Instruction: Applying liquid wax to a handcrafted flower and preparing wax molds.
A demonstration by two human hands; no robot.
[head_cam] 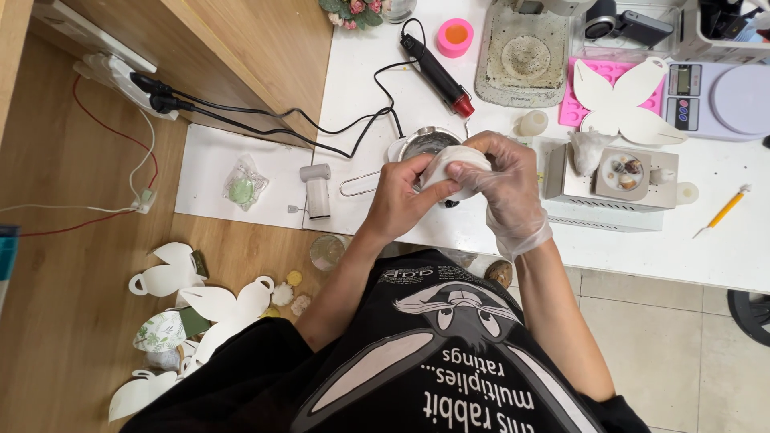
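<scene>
White rounded lump of soft material (454,164) sits pinched between my bare left hand (401,196) and my clear-gloved right hand (505,180), fingers of both pressed around it, above the white tabletop (722,248). Squeezing unevenly could, I judge, tear it or drop it onto the small metal pot (427,143) just beyond my knuckles. Far left of my left hand lies a clear crinkled packet holding something green (242,186).

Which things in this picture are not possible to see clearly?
- Head view: white object, mostly wrapped by left hand and gloved right hand.
- Metal cup: the hands cover its front.
- Digital scale: cut by the right edge.
</scene>
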